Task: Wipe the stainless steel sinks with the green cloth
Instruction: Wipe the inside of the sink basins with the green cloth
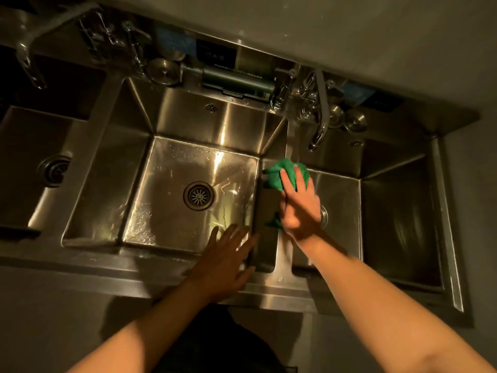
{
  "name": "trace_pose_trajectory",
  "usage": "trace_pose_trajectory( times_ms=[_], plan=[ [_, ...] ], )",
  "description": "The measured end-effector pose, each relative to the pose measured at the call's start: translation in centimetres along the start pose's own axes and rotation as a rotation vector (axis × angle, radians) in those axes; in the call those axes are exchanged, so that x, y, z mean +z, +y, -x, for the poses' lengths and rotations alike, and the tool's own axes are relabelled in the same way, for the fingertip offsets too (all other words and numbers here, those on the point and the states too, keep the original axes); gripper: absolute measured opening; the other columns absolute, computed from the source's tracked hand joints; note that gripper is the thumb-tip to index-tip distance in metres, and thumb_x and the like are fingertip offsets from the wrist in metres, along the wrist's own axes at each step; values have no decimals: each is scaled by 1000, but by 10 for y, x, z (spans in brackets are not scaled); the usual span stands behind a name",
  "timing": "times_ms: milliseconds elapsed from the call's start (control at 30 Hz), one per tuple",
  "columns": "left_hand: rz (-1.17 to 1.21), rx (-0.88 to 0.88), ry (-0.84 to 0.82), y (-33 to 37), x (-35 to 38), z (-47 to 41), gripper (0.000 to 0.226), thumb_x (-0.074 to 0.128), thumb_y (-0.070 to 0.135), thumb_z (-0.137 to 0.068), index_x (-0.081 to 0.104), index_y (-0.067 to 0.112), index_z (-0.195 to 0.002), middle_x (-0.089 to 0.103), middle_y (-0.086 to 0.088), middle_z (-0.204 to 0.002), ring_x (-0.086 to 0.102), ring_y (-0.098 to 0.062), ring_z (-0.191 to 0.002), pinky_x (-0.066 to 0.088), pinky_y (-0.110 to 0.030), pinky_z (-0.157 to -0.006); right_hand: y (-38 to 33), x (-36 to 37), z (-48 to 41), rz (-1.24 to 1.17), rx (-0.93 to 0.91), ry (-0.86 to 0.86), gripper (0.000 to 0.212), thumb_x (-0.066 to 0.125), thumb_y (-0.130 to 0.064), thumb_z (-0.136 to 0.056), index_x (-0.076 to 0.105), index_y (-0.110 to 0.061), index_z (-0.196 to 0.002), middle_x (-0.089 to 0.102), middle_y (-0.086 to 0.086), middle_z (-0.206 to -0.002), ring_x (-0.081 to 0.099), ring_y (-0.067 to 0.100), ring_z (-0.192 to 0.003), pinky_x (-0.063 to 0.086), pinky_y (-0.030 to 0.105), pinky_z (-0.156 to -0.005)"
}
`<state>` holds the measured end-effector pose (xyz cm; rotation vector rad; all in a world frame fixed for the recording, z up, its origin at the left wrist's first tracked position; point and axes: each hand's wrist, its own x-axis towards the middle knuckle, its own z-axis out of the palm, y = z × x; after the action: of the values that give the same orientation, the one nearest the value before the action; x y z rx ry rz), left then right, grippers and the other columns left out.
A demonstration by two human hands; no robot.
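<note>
Green cloth bunched under right hand, fingers flat, pressing it on what looks like the divider btw middle sink and right sink. Left hand spread wide, empty (hovering by the middle sink's front rim). Divider runs front-to-back, so next stroke prob pulls toward the body. Right hand's job.

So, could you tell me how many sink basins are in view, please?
3: left basin, cut by the frame edge; middle basin; right basin. More may lie beyond the frame.
</note>
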<state>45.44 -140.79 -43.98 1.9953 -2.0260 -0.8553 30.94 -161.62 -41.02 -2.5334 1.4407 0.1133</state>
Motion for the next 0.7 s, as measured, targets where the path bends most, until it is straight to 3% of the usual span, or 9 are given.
trace_pose_trajectory(
  times_ms=[133,267,367,400,467,500,600,700],
  plan=[
    [-73,212,-37,9,-16,-39,74,35,65,-99,7,40,-163,-3,3,-174,-10,-27,-160,-5,-60,-126,3,-14,-51,52,25,-25,66,38,-41,-100,15,-33,-161,19,7,-168,23,44,-150,40,63,-110],
    [-199,388,-106,4,-23,-78,75,46,59,-99,15,34,-162,0,-1,-174,-11,-30,-159,7,-66,-124,10,-13,-96,80,35,-20,58,32,-38,-106,15,-36,-162,14,6,-170,32,41,-147,41,55,-111],
    [-221,454,-82,-5,-25,-97,71,48,58,-99,24,33,-162,3,0,-174,-10,-31,-159,11,-67,-124,13,-14,-125,-100,8,80,53,37,-31,-108,26,-40,-159,14,-3,-170,8,11,-156,7,34,-126],
    [-226,474,-61,-8,-25,-103,70,50,58,-99,27,33,-160,7,-1,-174,-7,-31,-159,11,-66,-123,13,-14,-134,-110,-6,161,52,41,-26,-107,35,-34,-157,22,2,-168,17,16,-155,13,39,-126],
    [-243,502,-17,-13,-23,-109,68,51,59,-98,32,33,-158,13,0,-173,-2,-31,-160,12,-65,-123,10,-15,-150,-90,-24,338,46,54,-16,-102,52,-19,-149,42,17,-157,46,40,-139,43,51,-106],
    [-247,509,-2,-15,-21,-111,69,51,60,-97,32,34,-158,14,0,-173,0,-31,-160,14,-64,-123,9,-14,-156,-79,-20,388,46,58,-11,-99,57,-16,-145,47,20,-152,52,45,-132,49,50,-98],
    [-230,517,5,-16,-19,-114,72,56,60,-95,31,35,-157,14,2,-172,4,-32,-160,20,-65,-122,7,-15,-172,-130,13,342,52,58,-9,-96,53,-15,-147,47,21,-152,49,43,-135,45,50,-104],
    [-189,499,-33,-16,-16,-115,72,57,58,-95,29,37,-158,9,3,-173,1,-31,-160,22,-67,-121,14,-12,-181,-9,33,367,51,53,-17,-100,48,-18,-151,48,18,-152,51,41,-133,48,52,-103]
  ],
)
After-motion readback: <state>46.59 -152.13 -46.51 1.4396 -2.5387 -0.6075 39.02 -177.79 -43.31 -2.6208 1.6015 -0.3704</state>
